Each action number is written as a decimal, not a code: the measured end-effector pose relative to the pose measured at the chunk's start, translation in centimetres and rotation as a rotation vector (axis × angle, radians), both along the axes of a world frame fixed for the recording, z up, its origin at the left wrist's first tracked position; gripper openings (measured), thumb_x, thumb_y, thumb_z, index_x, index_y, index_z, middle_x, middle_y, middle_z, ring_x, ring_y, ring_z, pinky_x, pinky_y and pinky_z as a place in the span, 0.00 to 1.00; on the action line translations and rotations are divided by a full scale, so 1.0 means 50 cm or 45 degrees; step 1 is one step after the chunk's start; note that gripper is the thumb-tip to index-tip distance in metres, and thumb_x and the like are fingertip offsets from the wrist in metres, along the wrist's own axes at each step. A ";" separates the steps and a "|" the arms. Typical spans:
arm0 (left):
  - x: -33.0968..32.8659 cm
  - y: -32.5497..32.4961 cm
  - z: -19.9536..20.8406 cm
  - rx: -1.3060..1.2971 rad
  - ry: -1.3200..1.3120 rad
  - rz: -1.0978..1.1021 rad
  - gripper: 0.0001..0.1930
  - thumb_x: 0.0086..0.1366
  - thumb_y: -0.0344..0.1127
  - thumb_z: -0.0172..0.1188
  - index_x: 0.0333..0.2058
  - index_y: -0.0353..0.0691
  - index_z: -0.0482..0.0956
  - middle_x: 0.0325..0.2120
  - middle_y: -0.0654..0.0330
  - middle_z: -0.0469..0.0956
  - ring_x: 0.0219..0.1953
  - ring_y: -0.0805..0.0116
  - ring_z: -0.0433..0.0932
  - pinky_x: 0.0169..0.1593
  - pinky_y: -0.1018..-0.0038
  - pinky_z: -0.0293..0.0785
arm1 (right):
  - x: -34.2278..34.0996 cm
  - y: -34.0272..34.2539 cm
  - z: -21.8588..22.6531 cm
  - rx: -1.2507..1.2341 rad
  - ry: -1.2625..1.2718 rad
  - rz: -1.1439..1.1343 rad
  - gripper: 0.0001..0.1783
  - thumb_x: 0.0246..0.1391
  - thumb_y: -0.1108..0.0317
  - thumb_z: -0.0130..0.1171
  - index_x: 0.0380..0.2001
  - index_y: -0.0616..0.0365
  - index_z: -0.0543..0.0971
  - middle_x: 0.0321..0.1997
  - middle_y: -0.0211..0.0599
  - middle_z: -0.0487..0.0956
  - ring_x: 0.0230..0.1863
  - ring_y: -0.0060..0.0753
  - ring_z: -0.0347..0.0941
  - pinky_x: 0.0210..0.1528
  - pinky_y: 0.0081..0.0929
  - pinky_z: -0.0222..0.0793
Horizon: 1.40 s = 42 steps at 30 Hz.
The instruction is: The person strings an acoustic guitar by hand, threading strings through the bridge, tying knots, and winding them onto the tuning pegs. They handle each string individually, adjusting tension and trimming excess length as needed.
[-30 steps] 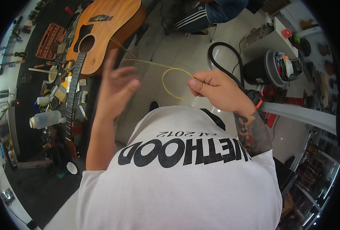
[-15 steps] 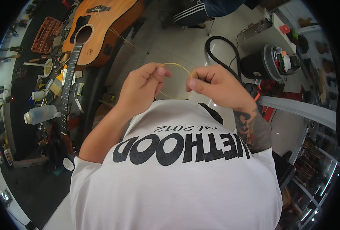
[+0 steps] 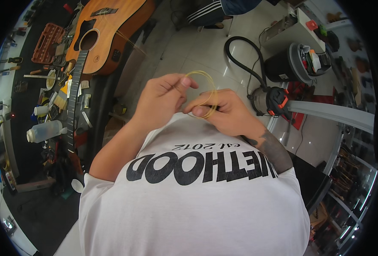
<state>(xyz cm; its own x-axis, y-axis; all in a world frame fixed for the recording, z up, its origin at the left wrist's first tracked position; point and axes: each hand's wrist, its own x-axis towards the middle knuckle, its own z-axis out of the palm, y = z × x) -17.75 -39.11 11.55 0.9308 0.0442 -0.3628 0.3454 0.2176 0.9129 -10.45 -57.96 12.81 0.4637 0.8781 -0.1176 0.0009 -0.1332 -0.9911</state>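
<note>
A coiled guitar string (image 3: 215, 91), thin and brass-yellow, hangs in a loop between my hands in front of my chest. My left hand (image 3: 165, 94) pinches the coil's upper left side between thumb and forefinger. Lower down, my right hand (image 3: 219, 109) is closed on the bottom of the loop, its thumb pressed against the fingers. The coil passes in front of the right hand's knuckles. On the bench to the left lies an acoustic guitar (image 3: 106, 45) with loose strings trailing from its bridge over the body's edge.
Beside the guitar's neck, the dark bench holds a plastic bottle (image 3: 46, 130), a brush (image 3: 61, 100) and an open brown tool case (image 3: 48, 42). To the right stand a vacuum cleaner (image 3: 270, 101) with a black hose and a dark bin (image 3: 287, 64). Another person's leg (image 3: 206, 13) shows at the top.
My right hand has moved left and down, from the loop's right side to its bottom. The coil has turned and tightened into several overlapping rounds. My left hand has shifted slightly right.
</note>
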 end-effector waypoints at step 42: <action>-0.056 0.017 0.023 0.731 -0.172 -0.228 0.12 0.72 0.34 0.53 0.43 0.33 0.81 0.26 0.62 0.81 0.27 0.77 0.75 0.35 0.79 0.73 | -0.056 0.041 -0.047 0.194 0.075 -0.029 0.11 0.60 0.64 0.63 0.41 0.59 0.83 0.32 0.30 0.81 0.34 0.17 0.73 0.38 0.19 0.69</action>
